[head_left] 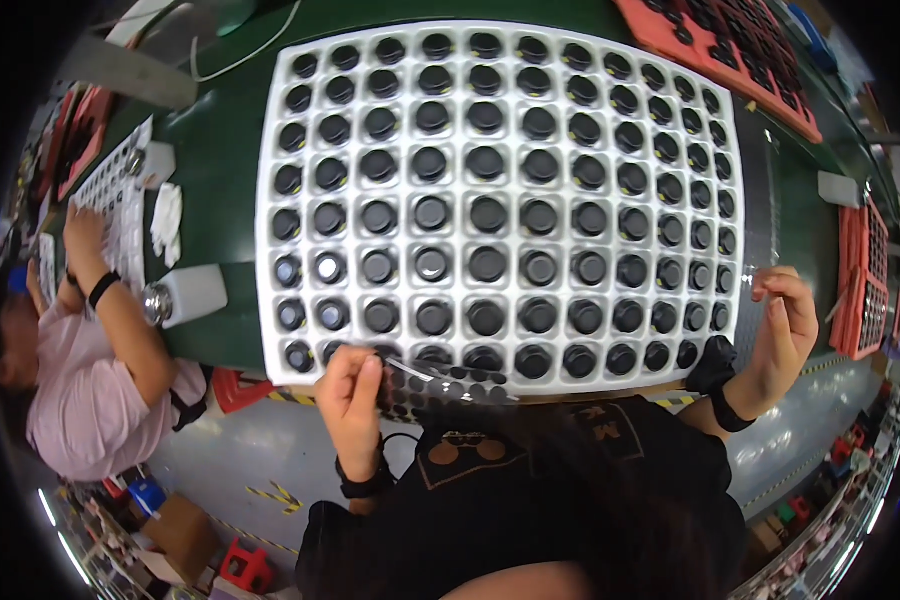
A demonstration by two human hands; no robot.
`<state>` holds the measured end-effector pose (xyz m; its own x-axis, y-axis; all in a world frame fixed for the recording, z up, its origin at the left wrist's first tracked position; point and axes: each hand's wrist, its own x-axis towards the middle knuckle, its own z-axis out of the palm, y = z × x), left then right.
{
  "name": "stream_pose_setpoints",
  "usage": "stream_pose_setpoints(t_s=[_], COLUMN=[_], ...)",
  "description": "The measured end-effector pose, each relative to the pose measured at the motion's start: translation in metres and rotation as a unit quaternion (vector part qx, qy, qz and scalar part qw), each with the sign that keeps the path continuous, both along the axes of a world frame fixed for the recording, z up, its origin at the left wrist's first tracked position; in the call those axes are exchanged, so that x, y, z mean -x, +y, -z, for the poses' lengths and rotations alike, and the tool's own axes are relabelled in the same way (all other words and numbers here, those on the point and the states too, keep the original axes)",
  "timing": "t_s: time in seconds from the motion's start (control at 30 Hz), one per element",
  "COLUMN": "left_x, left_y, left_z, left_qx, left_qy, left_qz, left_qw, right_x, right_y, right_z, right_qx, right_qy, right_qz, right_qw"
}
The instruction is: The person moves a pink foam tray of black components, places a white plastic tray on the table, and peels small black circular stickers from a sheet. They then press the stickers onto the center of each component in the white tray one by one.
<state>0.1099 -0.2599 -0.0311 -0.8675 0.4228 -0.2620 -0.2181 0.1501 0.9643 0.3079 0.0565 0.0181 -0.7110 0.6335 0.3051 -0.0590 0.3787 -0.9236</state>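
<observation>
A large white tray (510, 190) lies on the table, its pockets filled with rows of round black caps (488, 215). Below the tray's near edge, my left hand (351, 388) pinches a clear plastic sheet (445, 388) dotted with black round stickers. This sheet overlaps the tray's front row. At the right edge of the tray is my right hand (785, 318), its fingers drawn together; what they hold, if anything, is too small to make out. Just beyond those fingertips, a clear glossy strip (773, 195) runs along a dark sheet (755, 190).
Red trays with black parts (740, 60) stand at the far right, and more red trays (858, 290) lie further right. On the left are a white bottle (195, 293), a white cloth (167, 222) and a co-worker's hand (85, 235) over a smaller white tray (127, 220).
</observation>
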Motion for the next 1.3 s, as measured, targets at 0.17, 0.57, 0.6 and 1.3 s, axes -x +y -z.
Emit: stream_pose_setpoints(t_s=[0.17,0.57,0.6,1.3], left_x=[0.003,0.006,0.006,0.003], left_y=[-0.003,0.002,0.0,-0.001], left_z=[0.006,0.006,0.006,0.012], left_qx=[0.007,0.023,0.027,-0.124], left_qy=[-0.025,0.014,0.016,0.09], left_qz=[-0.012,-0.031,-0.037,0.054], left_qw=[1.0,0.999,0.999,0.987], right_x=[-0.006,-0.008,-0.007,0.133], right_y=[0.0,0.0,-0.001,-0.034], right_z=[-0.001,-0.002,-0.003,-0.071], right_qx=[0.0,0.005,0.012,-0.41], right_qy=[0.032,0.077,0.073,-0.162], right_qz=[0.036,0.007,-0.003,-0.36], right_qw=[0.999,0.997,0.997,0.822])
